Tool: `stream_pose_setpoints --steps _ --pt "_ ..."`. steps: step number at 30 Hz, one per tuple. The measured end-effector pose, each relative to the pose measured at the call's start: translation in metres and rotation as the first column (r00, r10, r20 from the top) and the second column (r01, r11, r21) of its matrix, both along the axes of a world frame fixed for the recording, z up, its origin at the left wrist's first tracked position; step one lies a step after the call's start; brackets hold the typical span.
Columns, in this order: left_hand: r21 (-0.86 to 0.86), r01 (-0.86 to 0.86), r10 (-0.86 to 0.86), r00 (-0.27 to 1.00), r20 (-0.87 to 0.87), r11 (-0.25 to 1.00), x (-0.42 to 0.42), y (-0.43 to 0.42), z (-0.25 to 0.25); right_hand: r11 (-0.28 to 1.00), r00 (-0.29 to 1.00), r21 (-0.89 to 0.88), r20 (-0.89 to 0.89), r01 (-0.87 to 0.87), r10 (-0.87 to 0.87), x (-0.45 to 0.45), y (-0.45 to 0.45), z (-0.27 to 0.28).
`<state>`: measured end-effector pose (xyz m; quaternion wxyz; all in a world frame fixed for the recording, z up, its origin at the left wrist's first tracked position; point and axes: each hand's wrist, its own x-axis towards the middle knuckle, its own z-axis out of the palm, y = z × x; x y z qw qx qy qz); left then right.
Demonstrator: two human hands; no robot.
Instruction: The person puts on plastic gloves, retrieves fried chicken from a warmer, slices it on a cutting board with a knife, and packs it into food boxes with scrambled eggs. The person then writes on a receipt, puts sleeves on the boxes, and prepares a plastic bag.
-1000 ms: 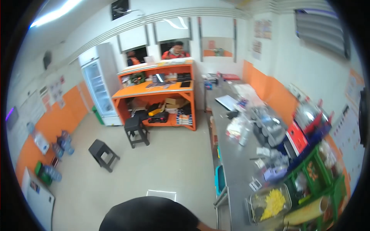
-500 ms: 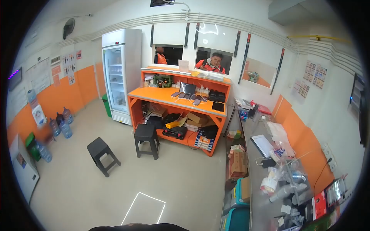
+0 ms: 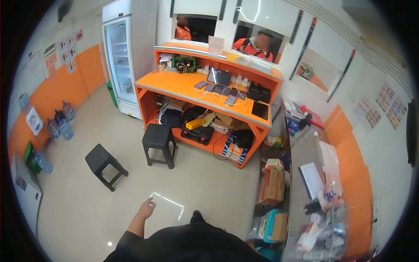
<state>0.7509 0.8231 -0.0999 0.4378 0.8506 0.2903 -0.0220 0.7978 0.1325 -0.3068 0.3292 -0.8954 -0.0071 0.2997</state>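
My left hand (image 3: 147, 208) is held out low over the tiled floor, in front of my dark clothing. Its fingers look curled together, with a small dark spot at the tips; whatever they hold, if anything, is too small to name. Two black plastic stools stand beyond it, one stool (image 3: 158, 139) close to the orange counter and the other stool (image 3: 101, 160) further left. My right hand does not show. One dark shoe (image 3: 197, 216) is visible below me.
The orange counter (image 3: 174, 85) carries a laptop (image 3: 219, 77), several phones and cables. A glass-door fridge (image 3: 120, 59) stands left of it. Along the right runs a cluttered metal table (image 3: 301, 150). Water bottles (image 3: 65, 129) stand at left. A person (image 3: 257, 46) is behind the window.
The view has tipped down and moved closer to the counter. My left hand, torso and shoe have come into sight at the bottom.
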Motion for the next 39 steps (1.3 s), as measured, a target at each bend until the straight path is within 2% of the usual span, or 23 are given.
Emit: stream_pose_setpoints --steps 1,3,7,8,10,12,14,15,18,19,21,22,24,25,27,29,30,31,32,34,35,37,39 --pt "-0.021 -0.052 0.052 0.998 -0.027 0.998 0.014 -0.001 0.004 0.975 0.975 0.028 -0.016 0.222 -0.222 0.048 0.081 0.117" --pt "0.024 -0.078 0.079 0.995 -0.060 0.997 0.036 0.003 -0.007 0.922 0.969 0.300 -0.052 0.245 -0.241 0.166 0.103 0.085" --pt "0.052 -0.093 0.099 0.986 -0.132 0.994 0.068 0.010 -0.007 0.919 0.927 0.370 0.376 -0.135 -0.015 0.350 0.198 0.161" --pt "0.053 -0.102 0.108 0.985 -0.138 0.993 0.077 0.015 -0.011 0.903 0.913 0.359 0.401 -0.235 0.078 0.382 0.225 0.177" --pt "-0.072 -0.320 0.295 0.924 -0.243 0.945 0.089 0.024 -0.027 0.874 0.889 0.340 0.416 -0.348 0.192 0.429 0.276 0.206" --pt "-0.078 -0.342 0.310 0.912 -0.267 0.937 0.112 0.035 -0.056 0.745 0.735 0.205 0.457 -0.635 0.502 0.458 0.325 0.227" --pt "-0.233 -0.366 0.276 0.898 -0.344 0.901 0.146 0.041 -0.062 0.707 0.715 0.222 0.442 -0.672 0.541 0.484 0.360 0.227" --pt "-0.229 -0.302 0.224 0.923 -0.313 0.925 0.168 0.048 -0.066 0.677 0.699 0.237 0.434 -0.697 0.569 0.495 0.372 0.227" --pt "-0.230 -0.258 0.173 0.927 -0.331 0.938 0.261 0.075 -0.065 0.770 0.862 0.393 0.290 -0.502 0.415 0.521 0.389 0.230" --pt "-0.174 -0.214 0.157 0.942 -0.296 0.961 0.297 0.091 -0.079 0.779 0.871 0.394 0.278 -0.488 0.405 0.531 0.390 0.227" --pt "-0.132 -0.148 0.115 0.966 -0.230 0.980 0.365 0.115 -0.083 0.848 0.985 0.505 0.034 -0.163 0.169 0.554 0.377 0.209" --pt "-0.145 -0.124 0.095 0.976 -0.195 0.982 0.409 0.122 -0.061 0.851 0.986 0.503 0.027 -0.154 0.162 0.567 0.369 0.209" --pt "0.161 0.074 -0.088 0.993 0.079 0.984 0.483 0.145 -0.069 0.888 0.999 0.458 0.043 -0.048 0.032 0.597 0.358 0.214" --pt "0.153 0.095 -0.101 0.995 0.027 0.984 0.521 0.152 -0.049 0.886 0.999 0.463 0.033 -0.037 0.025 0.612 0.353 0.218" --pt "0.148 0.130 -0.126 0.991 -0.036 0.980 0.596 0.160 -0.006 0.893 0.968 0.442 0.177 0.081 -0.175 0.642 0.344 0.230" --pt "0.185 0.127 -0.170 0.955 0.243 0.975 0.663 0.168 0.015 0.923 0.947 0.362 0.232 0.130 -0.224 0.666 0.340 0.249" --pt "0.191 0.145 -0.192 0.948 0.254 0.971 0.695 0.170 0.021 0.946 0.920 0.273 0.299 0.173 -0.254 0.681 0.337 0.262" --pt "0.175 0.121 -0.179 0.913 0.368 0.977 0.727 0.171 0.027 0.926 0.902 0.314 0.303 0.208 -0.306 0.694 0.336 0.271" --pt "0.155 0.098 -0.162 0.864 0.477 0.983 0.760 0.172 0.033 0.920 0.891 0.323 0.317 0.221 -0.325 0.712 0.332 0.276" --pt "0.115 0.024 -0.069 0.910 0.409 0.993 0.804 0.161 0.053 0.968 0.900 0.192 0.376 0.160 -0.223 0.744 0.322 0.278" --pt "0.074 0.000 -0.033 0.890 0.456 0.997 0.821 0.153 0.060 0.969 0.894 0.190 0.388 0.160 -0.224 0.763 0.317 0.279" --pt "0.028 -0.026 0.008 0.855 0.519 0.999 0.855 0.138 0.075 0.994 0.951 0.006 0.293 0.106 -0.103 0.810 0.315 0.284" --pt "-0.057 -0.102 0.117 0.852 0.510 0.993 0.870 0.131 0.075 0.994 0.966 -0.012 0.238 0.106 -0.100 0.856 0.317 0.289"
